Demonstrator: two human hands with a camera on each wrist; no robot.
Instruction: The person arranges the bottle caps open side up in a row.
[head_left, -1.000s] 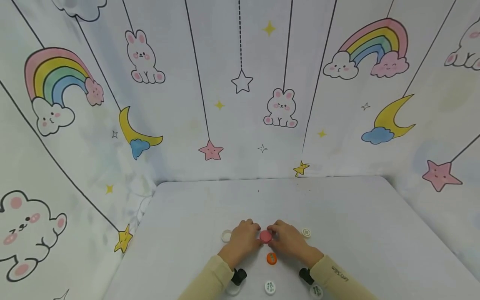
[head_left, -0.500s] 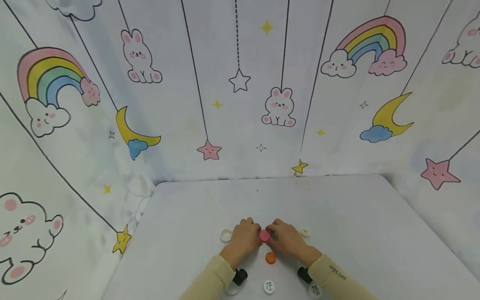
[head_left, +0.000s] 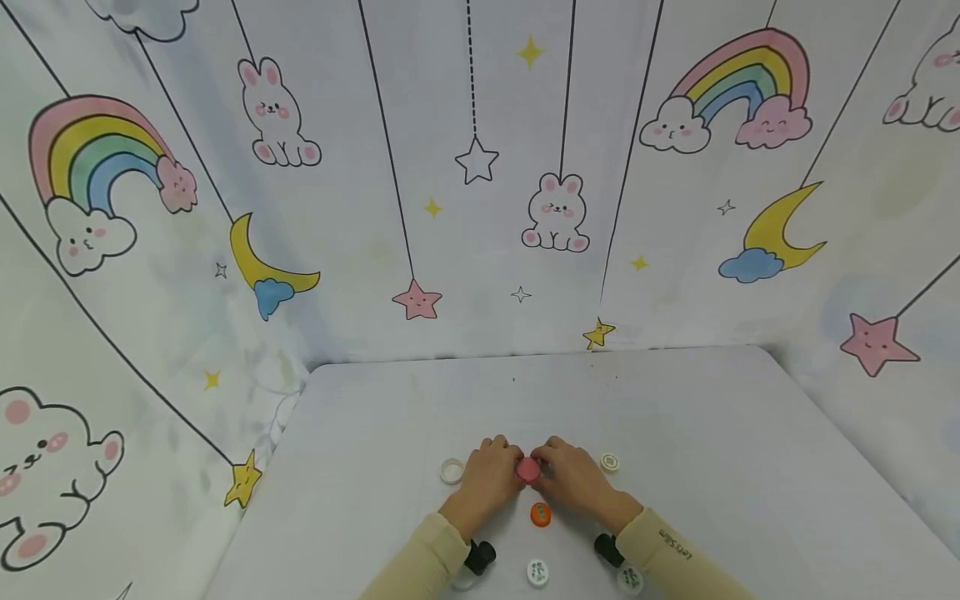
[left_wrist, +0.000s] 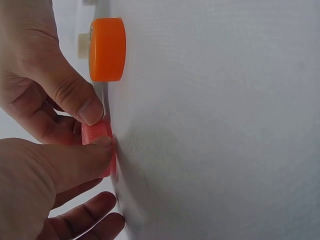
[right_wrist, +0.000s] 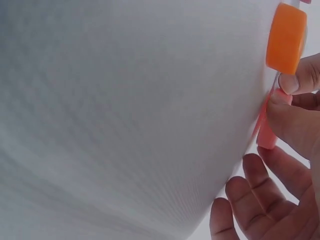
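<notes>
A pinkish-red bottle cap (head_left: 528,471) with a ridged side lies low at the white table, between both hands. My left hand (head_left: 489,477) pinches it from the left; in the left wrist view its thumb crosses the cap (left_wrist: 96,132). From the right, my right hand (head_left: 576,477) pinches the same cap, thumb and finger at its edge, while its other fingers spread loosely near the tabletop in the right wrist view. Fingers hide part of the cap's side. An orange cap (head_left: 540,515) sits just nearer the body, close to the thumbs in both wrist views.
A white ring (head_left: 452,472) lies left of the hands, and a pale round piece (head_left: 610,462) lies right. Nearer stand a white cap (head_left: 537,573) with green print and another one (head_left: 630,579) by the right sleeve. Black wrist cameras (head_left: 480,557) hang below the wrists.
The head view has shifted slightly. Both hands stay at the pinkish-red cap, the right fingers having closed in a little on it; the other pieces have not moved.
</notes>
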